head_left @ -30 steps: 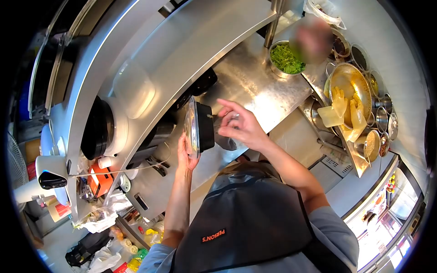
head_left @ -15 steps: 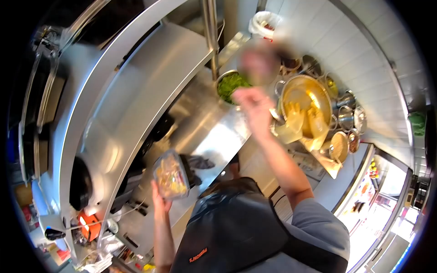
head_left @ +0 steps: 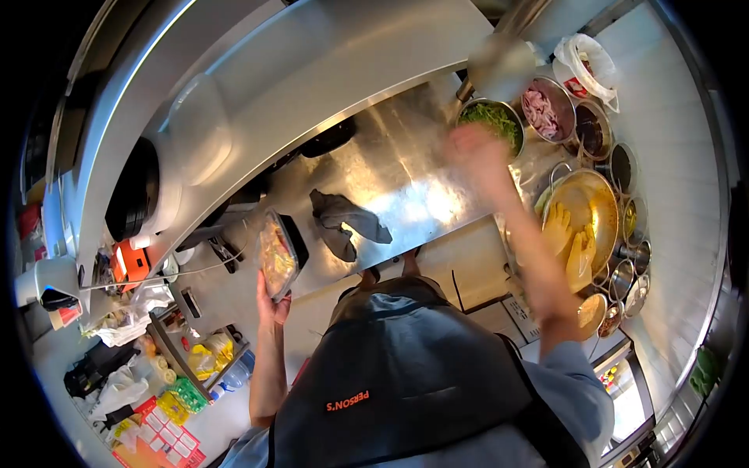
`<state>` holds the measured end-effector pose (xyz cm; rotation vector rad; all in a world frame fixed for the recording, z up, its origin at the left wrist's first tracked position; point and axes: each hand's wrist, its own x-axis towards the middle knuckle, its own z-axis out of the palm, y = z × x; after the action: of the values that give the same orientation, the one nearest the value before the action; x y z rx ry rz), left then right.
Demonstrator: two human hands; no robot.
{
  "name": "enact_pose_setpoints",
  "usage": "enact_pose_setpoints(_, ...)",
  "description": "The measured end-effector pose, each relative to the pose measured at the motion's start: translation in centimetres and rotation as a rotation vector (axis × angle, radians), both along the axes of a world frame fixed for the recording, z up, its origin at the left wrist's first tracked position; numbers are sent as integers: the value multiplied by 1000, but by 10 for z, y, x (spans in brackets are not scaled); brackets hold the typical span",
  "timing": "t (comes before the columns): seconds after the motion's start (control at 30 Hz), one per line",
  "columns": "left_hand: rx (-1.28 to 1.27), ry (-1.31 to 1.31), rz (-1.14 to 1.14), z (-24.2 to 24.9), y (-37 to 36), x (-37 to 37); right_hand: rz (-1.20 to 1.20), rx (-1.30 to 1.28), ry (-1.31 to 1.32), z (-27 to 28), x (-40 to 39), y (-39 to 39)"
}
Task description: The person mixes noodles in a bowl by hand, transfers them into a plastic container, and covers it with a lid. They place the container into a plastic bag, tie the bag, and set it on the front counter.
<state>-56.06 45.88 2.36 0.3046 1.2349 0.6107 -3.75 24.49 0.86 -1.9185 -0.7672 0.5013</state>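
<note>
My left hand point(head_left: 273, 300) grips the lower end of a takeaway food container point(head_left: 278, 256), which has a black base, a clear lid and mixed food inside. The container is tilted, with its black side toward the counter. My right arm reaches across to the far end of the counter. There my right hand point(head_left: 474, 148), smeared by motion, overlaps the near edge of a metal bowl of chopped greens point(head_left: 491, 117); I cannot tell whether it holds anything. A crumpled grey cloth point(head_left: 347, 222) lies on the steel counter point(head_left: 406, 148) between my hands.
Beside the greens stands a bowl of pink sliced food point(head_left: 542, 109). Yellow gloves point(head_left: 579, 257) hang over a large metal pot point(head_left: 597, 199), with several smaller pots along the wall. A steel shelf point(head_left: 328, 78) overhangs the counter. A bag-lined bin point(head_left: 585, 66) sits in the far corner.
The view has swung, so the counter and pots sit differently in it. The container in my left hand has tilted, showing more of its black side. My right hand remains by the greens.
</note>
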Motion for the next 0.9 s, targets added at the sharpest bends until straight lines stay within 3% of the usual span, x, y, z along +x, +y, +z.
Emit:
enact_pose_setpoints(0.07,-29,-258,-76,-38,14,-48,345,-44,-170,-28,-141,56)
enact_pose_setpoints(0.1,5,-89,-33,-18,5,-25,592,-109,-374,-55,-194,81)
enact_pose_setpoints(0.13,6,-117,-59,-23,7,-28,666,-158,-447,-47,-225,90)
enact_pose_setpoints(0.23,28,-47,-43,-38,11,-39,594,-243,-563,-123,-291,102)
enact_pose_setpoints(0.33,-31,-186,-67,-53,28,-65,560,-374,-579,-155,-307,21)
enact_pose_setpoints(0.37,-17,-172,-100,-46,33,-65,247,-265,6,-125,-284,-2)
enact_pose_setpoints(0.43,-7,-158,-109,-47,32,-81,-462,123,620,-105,-251,-57)
enact_pose_setpoints(0.47,-10,-125,-159,-49,33,-92,-575,90,446,-106,-229,-82)
enact_pose_setpoints(0.53,9,-64,-274,-47,47,-104,-547,-339,-252,-129,-190,-145)
enact_pose_setpoints(0.57,37,-111,-312,-51,48,-104,-517,-396,-357,-125,-188,-159)
enact_pose_setpoints(0.6,65,-158,-349,-55,50,-105,-491,-451,-119,-92,-199,-148)
enact_pose_setpoints(0.67,87,-152,-379,-37,46,-81,-389,203,548,-46,-242,-108)
enact_pose_setpoints(0.73,159,-149,-463,-28,40,-58,-337,131,730,-18,-313,-49)
enact_pose_setpoints(0.8,246,-150,-628,-8,30,-34,-358,470,1038,23,-380,39)
enact_pose_setpoints(0.87,192,-186,-624,35,26,-22,-264,653,1372,65,-354,62)
enact_pose_setpoints(0.9,209,-188,-593,45,29,-21,-155,596,1610,34,-332,71)
